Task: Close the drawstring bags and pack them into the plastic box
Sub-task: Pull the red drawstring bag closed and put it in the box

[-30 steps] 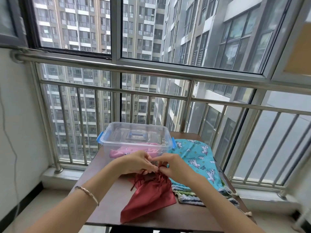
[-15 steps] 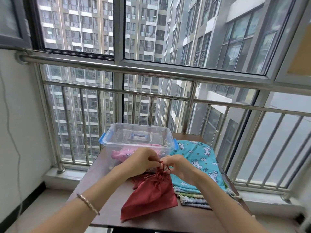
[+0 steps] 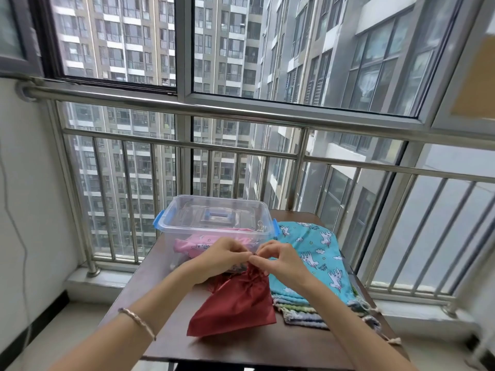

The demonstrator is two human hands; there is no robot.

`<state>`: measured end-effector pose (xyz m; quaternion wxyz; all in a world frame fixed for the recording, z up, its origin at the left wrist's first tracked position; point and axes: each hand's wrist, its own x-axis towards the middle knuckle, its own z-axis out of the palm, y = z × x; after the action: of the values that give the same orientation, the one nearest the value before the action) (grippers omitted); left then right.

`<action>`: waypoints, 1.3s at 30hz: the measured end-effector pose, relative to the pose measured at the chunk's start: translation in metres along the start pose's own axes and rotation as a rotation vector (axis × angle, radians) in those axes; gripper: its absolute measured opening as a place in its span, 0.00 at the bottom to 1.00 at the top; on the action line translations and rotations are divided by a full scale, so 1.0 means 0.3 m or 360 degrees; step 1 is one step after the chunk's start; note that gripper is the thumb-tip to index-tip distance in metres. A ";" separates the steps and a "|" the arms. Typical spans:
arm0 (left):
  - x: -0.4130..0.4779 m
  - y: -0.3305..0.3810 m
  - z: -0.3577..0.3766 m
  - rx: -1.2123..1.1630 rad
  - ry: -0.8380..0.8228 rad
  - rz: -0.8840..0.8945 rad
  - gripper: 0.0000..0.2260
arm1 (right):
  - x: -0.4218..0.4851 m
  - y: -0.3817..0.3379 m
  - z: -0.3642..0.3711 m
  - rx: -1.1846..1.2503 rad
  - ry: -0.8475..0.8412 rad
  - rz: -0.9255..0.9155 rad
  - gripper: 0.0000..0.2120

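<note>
Above the table [image 3: 267,346], left hand [image 3: 222,259] and right hand [image 3: 282,262], fingers [image 3: 241,254] pinching neck of the red bag [image 3: 235,306].

Nothing on site can be read with certainty.

Blue bag [image 3: 321,245], top of the pile on the table: short lines of small dark lettering are printed beside the white animal figures. They are too small and blurred to make out a single word.

Pink bag [image 3: 192,245], lying inside the plastic box [image 3: 203,229]: dark printed marks and small stars show through the clear wall. I cannot tell whether any of them are letters.
</note>
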<state>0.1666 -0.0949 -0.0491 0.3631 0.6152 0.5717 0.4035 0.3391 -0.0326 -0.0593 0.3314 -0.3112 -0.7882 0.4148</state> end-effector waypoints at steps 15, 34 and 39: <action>-0.051 -0.096 -0.084 0.0615 0.0250 0.0092 0.08 | -0.035 0.086 -0.111 0.0184 -0.0369 0.0221 0.07; -0.074 -0.098 -0.008 0.0073 -0.0030 -0.0067 0.03 | 0.075 0.064 0.058 -0.0023 -0.0392 0.0977 0.05; -0.091 -0.098 -0.058 0.1188 0.0151 0.0117 0.03 | 0.064 0.063 0.023 0.0182 -0.0296 0.0816 0.03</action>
<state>0.1381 -0.1200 -0.0709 0.0724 0.7060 0.6731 0.2082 0.3265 -0.0121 -0.0736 0.1587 -0.4420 -0.6860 0.5558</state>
